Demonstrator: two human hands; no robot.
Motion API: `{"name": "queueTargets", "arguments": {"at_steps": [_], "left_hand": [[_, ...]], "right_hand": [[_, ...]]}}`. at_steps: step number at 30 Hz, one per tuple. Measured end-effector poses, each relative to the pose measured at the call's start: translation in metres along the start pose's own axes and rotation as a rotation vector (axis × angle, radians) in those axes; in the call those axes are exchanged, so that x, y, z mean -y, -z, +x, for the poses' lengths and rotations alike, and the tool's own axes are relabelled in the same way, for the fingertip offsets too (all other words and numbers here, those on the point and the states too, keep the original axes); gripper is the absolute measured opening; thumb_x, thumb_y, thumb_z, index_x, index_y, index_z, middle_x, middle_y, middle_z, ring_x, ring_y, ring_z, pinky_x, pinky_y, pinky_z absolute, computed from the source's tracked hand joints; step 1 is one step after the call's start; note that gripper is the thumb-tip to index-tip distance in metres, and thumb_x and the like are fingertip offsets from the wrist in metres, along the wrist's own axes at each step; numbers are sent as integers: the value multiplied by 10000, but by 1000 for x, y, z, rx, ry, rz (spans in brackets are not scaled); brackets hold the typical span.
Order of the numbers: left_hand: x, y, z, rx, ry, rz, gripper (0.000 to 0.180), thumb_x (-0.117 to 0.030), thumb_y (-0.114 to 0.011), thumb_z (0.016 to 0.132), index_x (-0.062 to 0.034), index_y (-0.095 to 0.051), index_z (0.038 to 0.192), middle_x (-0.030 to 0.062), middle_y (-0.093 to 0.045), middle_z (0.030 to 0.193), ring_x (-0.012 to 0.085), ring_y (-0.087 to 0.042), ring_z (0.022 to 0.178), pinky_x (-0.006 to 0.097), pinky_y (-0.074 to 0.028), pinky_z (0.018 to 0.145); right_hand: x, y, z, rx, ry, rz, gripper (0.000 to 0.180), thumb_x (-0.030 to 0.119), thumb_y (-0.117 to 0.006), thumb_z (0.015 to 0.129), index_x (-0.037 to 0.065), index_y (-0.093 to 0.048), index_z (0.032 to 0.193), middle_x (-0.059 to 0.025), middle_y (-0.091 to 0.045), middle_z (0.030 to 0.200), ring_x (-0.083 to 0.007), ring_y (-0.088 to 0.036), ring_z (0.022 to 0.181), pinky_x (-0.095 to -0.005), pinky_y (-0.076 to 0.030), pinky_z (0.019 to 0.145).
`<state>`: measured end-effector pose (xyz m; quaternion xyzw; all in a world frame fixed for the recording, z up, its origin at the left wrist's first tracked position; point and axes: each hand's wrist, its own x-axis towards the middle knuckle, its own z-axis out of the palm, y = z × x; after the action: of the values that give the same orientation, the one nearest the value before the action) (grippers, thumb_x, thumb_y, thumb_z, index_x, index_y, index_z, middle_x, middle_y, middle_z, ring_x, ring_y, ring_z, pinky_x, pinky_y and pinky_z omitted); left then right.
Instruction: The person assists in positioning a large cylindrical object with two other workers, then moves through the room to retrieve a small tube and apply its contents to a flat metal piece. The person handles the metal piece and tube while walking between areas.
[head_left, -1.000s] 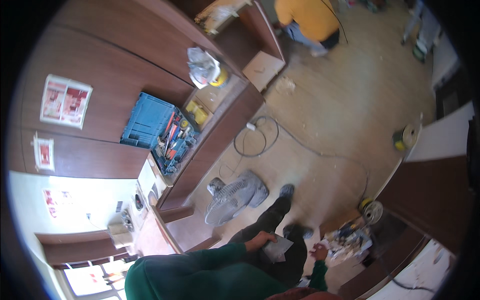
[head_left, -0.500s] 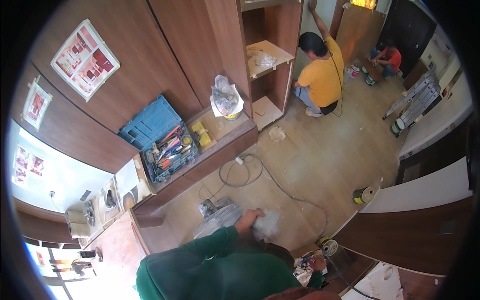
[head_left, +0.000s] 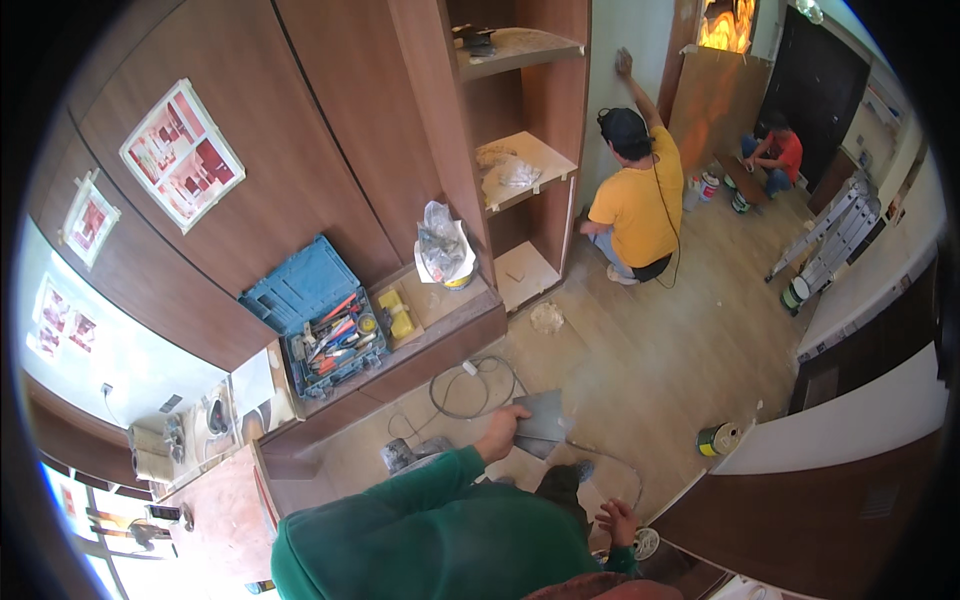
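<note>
Head view: left hand (head_left: 500, 432) grips a grey flat board (head_left: 541, 420) above the floor (head_left: 640, 370). Right hand (head_left: 618, 522) hangs open (fingers spread). Next it likely needs careful placing.

A home under fit-out: bare wooden cabinets (head_left: 500, 120), open toolbox (head_left: 325, 330) (blue), ladder (head_left: 835, 240)

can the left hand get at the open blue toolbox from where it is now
Probably not without moving closer. The left hand grips a grey flat panel over the floor, while the blue toolbox sits apart on the low wooden ledge. Nothing blocks the way, but the hand is occupied.
</note>
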<state>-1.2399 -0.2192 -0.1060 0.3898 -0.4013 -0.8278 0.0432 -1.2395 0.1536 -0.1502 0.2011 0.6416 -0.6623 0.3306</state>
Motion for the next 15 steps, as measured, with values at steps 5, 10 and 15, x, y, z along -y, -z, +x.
{"name": "queueTargets", "arguments": {"at_steps": [5,10,15], "left_hand": [[-23,-116,-2,124,60,-33,237,-123,-551,801,0,-612,993,85,-620,923,224,-573,898,369,-461,827],[-47,-191,2,258,-60,-19,308,-94,-563,832,28,-601,1112,87,-634,978,210,-587,937,338,-466,832],[-40,-217,23,175,-142,24,293,-84,-605,829,44,-603,1092,83,-640,986,194,-589,917,316,-460,812]], "right_hand": [[144,-47,16,372,236,-178,350,158,-673,847,-10,-594,1144,-113,-682,968,-209,-675,803,-300,-532,669],[219,-79,53,612,400,-32,363,138,-671,844,-20,-576,1157,-99,-660,1015,-185,-652,868,-305,-528,737],[253,-91,83,470,329,18,283,137,-661,863,20,-583,1108,-54,-644,1010,-158,-632,857,-316,-523,693]]}}
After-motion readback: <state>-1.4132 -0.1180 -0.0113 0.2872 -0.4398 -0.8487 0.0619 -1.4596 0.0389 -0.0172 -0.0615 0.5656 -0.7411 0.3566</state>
